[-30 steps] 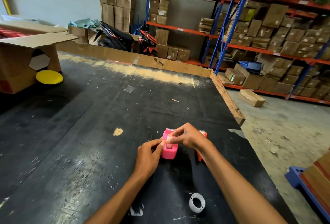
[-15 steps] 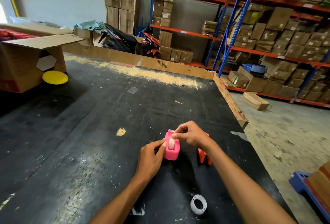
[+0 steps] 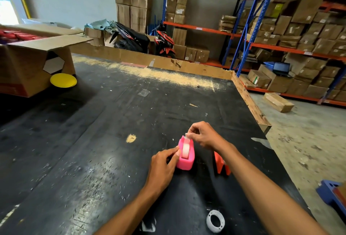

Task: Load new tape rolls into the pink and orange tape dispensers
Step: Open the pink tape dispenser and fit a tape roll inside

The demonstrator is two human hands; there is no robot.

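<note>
So here's where I'm at with the pink dispenser [image 3: 185,155]. It sits upright on the black table [image 3: 112,141], toward the right edge and nearer the front than the back, with its long axis running away from me, cutter end at the far side. A clear tape roll [image 3: 185,149] is seated in its slot.

My left hand [image 3: 162,167] is pressed against the dispenser's left wall, thumb up near the roll, fingers loosely curled, bracing it and not really gripping anything. My right hand [image 3: 203,136] is over the far end, thumb and forefinger pinched closed on what looks like the loose end of the tape, though it's too clear and small to be sure.

What matters here, I reckon: the tape end is at the far tip, so the pull has to go along that long axis, out and down over the cutter, while the left hand keeps the body from sliding.

The orange dispenser [image 3: 221,165] stands just right of the pink one, half hidden under my right forearm, and I can't see a roll in it. A spare white roll [image 3: 215,220] lies flat near the front edge, closer to my right arm, so that hand's the obvious pick for it next.
</note>
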